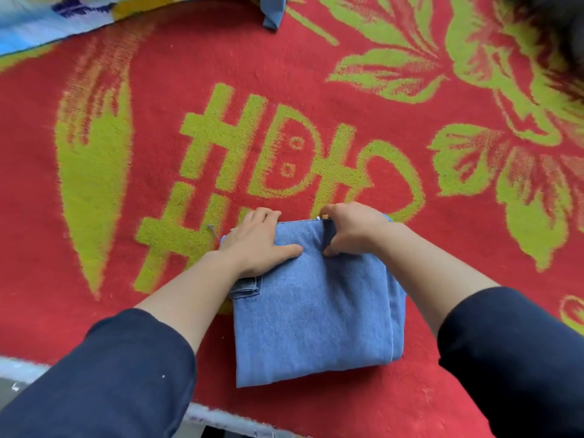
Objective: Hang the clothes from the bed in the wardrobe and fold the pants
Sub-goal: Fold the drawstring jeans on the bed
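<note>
So the biggest thing here is one red fleece blanket with yellow-green leaves and lettering (pixel 284 74), spread over the bed and filling pretty much the whole view. Its pale border runs along the near edge at the bottom left.

On top of it, close to the near edge and roughly in the middle, is one pair of light-blue denim pants (pixel 316 311). They're already folded into a chunky rectangle, with a bit of hem poking out on the left side.

Two dark navy sleeves (pixel 104 374) come in from the near corners, pushed up the forearms.

Two hands, both on the far end of the fold. The left hand (pixel 256 241) lies on the far-left corner of the denim, fingers together and draped over the edge, thumb stretched out flat on the cloth. The right hand (pixel 354 229) is on the far-right corner, its fingers (pixel 328 211) curled over the edge and the thumb below, pinching a darker fold of denim between them.

Other stuff: one pale blue and yellow patterned cloth (pixel 47 20) in the far-left corner, one blurry dark shape (pixel 556 36) in the far-right corner (can't tell what it is), and one small strip of blue fabric (pixel 268 14) hanging in at the far edge.
</note>
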`<state>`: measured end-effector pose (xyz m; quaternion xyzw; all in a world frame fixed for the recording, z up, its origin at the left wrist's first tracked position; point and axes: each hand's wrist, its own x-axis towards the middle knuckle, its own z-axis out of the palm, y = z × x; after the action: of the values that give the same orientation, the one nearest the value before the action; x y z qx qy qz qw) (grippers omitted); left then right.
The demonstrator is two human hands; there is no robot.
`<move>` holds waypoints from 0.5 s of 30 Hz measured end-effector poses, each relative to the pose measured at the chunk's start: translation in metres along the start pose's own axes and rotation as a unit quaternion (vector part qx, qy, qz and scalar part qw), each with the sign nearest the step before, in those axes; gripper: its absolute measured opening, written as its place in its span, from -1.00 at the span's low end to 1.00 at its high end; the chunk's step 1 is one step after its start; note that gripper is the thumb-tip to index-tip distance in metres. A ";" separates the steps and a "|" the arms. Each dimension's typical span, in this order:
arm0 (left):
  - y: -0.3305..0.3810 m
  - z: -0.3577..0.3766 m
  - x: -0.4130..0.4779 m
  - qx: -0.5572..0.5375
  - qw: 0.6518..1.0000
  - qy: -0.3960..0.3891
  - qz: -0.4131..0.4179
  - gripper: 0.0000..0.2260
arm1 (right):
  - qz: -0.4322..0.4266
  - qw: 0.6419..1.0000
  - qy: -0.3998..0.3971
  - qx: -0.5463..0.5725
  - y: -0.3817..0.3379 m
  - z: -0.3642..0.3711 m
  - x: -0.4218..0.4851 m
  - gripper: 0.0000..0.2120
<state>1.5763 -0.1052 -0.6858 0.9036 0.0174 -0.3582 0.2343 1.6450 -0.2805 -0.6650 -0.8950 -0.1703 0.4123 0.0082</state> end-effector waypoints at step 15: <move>-0.001 0.040 -0.095 -0.009 0.994 0.107 -0.017 -0.39 | -0.131 0.966 0.209 -0.074 -0.020 0.062 -0.095 -0.84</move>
<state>1.4801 -0.1088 -0.6488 0.9342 0.0603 -0.2636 0.2329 1.5355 -0.2993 -0.6328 -0.9293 -0.3104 0.1974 0.0310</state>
